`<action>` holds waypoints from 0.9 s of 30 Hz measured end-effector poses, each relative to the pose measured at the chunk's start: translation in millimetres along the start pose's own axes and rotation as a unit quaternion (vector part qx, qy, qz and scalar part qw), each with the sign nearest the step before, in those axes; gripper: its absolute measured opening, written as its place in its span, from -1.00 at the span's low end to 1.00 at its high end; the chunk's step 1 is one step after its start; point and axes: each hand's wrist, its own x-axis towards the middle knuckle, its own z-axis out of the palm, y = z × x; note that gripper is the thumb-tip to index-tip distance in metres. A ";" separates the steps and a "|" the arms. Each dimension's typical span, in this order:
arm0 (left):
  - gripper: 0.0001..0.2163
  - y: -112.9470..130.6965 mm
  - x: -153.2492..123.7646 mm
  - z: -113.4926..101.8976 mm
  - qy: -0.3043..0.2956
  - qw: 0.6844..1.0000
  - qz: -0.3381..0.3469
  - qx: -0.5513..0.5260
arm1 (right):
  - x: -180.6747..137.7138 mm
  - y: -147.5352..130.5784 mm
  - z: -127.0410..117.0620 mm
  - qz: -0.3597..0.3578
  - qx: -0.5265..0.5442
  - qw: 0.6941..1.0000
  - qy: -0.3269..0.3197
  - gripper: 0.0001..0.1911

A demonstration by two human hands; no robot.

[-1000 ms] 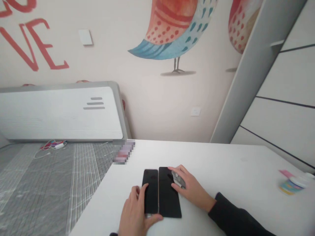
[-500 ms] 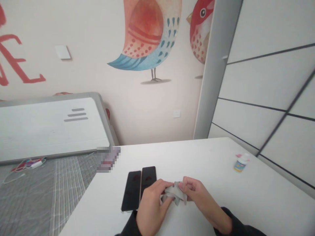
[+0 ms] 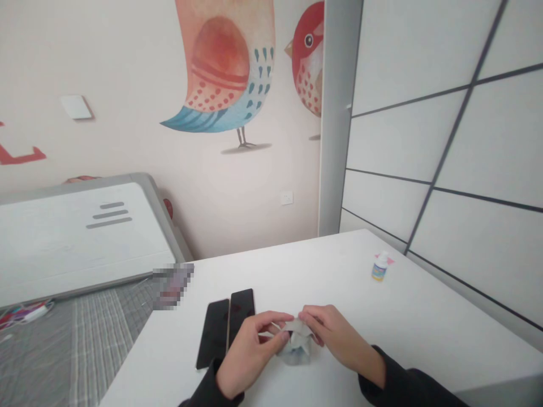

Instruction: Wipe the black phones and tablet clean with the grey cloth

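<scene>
A small, crumpled pale grey cloth (image 3: 296,343) is between my hands, low over the white table (image 3: 331,271). My left hand (image 3: 254,345) grips its left side, with the thumb and fingers closed on the fabric. My right hand (image 3: 335,333) pinches the upper right part, its fingers bent together. Folds of the cloth hang toward me, and part of it is hidden by the fingers. Just left of my left hand lie two dark phones side by side, the left phone (image 3: 212,333) and the right phone (image 3: 241,310), partly covered by that hand.
A small white bottle with a coloured label (image 3: 380,268) stands at the table's right, by a pink piece (image 3: 391,260). A blurred-out flat item (image 3: 173,285) lies at the left edge. Beyond are a bed headboard (image 3: 85,237) and panelled cabinet doors (image 3: 390,141).
The view has swung to the right. My fingers have shifted on the cloth, which now spreads lower, toward me, below the hands. Both hands still hold it.
</scene>
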 end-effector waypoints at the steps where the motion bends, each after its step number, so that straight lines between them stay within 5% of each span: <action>1: -0.57 1.0 0.4 -0.9 0.006 1.000 0.005 0.006 | 0.6 -0.4 -2.4 -0.004 -0.012 1.000 0.003 -0.29; 14: -0.70 13.0 0.2 7.2 0.135 0.967 0.073 0.202 | -4.7 -27.9 16.3 -0.063 -0.056 0.995 0.055 -0.76; 27: -0.72 8.7 2.4 -4.4 0.062 0.986 0.078 0.131 | 1.3 -25.4 23.1 -0.112 -0.036 0.992 0.042 -0.69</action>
